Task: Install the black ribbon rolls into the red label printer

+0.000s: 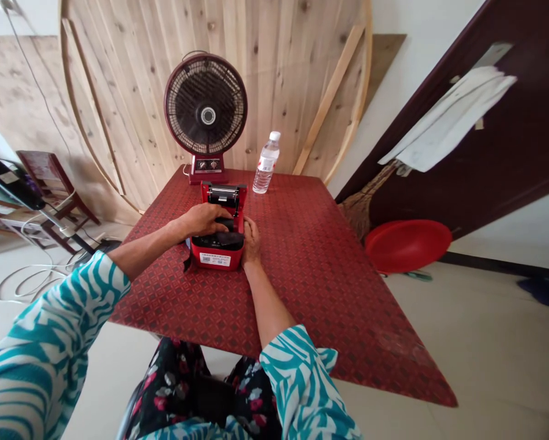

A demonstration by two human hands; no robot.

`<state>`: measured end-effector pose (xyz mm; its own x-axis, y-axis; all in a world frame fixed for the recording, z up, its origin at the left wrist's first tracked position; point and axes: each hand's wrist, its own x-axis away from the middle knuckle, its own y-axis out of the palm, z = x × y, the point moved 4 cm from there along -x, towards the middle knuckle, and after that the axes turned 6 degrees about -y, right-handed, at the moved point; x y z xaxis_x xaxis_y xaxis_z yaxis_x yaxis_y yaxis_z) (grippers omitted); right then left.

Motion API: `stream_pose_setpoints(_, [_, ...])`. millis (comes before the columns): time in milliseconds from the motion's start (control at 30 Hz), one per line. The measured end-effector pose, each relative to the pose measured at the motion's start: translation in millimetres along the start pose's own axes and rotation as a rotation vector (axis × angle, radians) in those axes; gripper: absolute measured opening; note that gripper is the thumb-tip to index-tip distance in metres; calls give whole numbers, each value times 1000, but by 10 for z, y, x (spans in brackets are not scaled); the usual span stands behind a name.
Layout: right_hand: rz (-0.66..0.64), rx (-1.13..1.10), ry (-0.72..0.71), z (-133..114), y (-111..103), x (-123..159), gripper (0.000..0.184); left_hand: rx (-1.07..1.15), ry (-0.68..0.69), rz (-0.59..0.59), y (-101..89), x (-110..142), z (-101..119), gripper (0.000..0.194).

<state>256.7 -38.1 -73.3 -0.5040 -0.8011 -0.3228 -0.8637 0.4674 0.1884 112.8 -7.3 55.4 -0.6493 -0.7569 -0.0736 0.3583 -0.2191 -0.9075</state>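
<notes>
On the table sits a small red and black printer with its lid raised toward the back and a white label on its front. My left hand reaches in from the left, its fingers bent over a dark roll inside the open compartment. The fingertips are partly hidden there. My right hand lies along the printer's right side, with the fingers curled against the casing and holding it. A short black strap hangs at the printer's left front corner.
A red table fan stands behind the printer on the red patterned table. Right of it is a water bottle. A red basin, a broom and a white cloth are off to the right; a wooden chair and cables are left.
</notes>
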Motion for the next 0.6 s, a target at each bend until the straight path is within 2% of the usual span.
stream_pose_setpoints(233, [2, -13, 8, -31, -2, 9, 43, -69, -53, -91, 2, -159, -148, 18])
stream_pose_setpoints(467, [3, -18, 8, 5, -11, 7, 41, 125, 18, -282, 32, -168, -94, 21])
stream_pose_setpoints(533, [1, -34, 9, 22, -15, 5, 41, 167, 9, -285, 50, -145, -96, 25])
stream_pose_setpoints(600, [-5, -44, 10, 33, -21, 3, 41, 164, 8, -230, 59, -113, -105, 28])
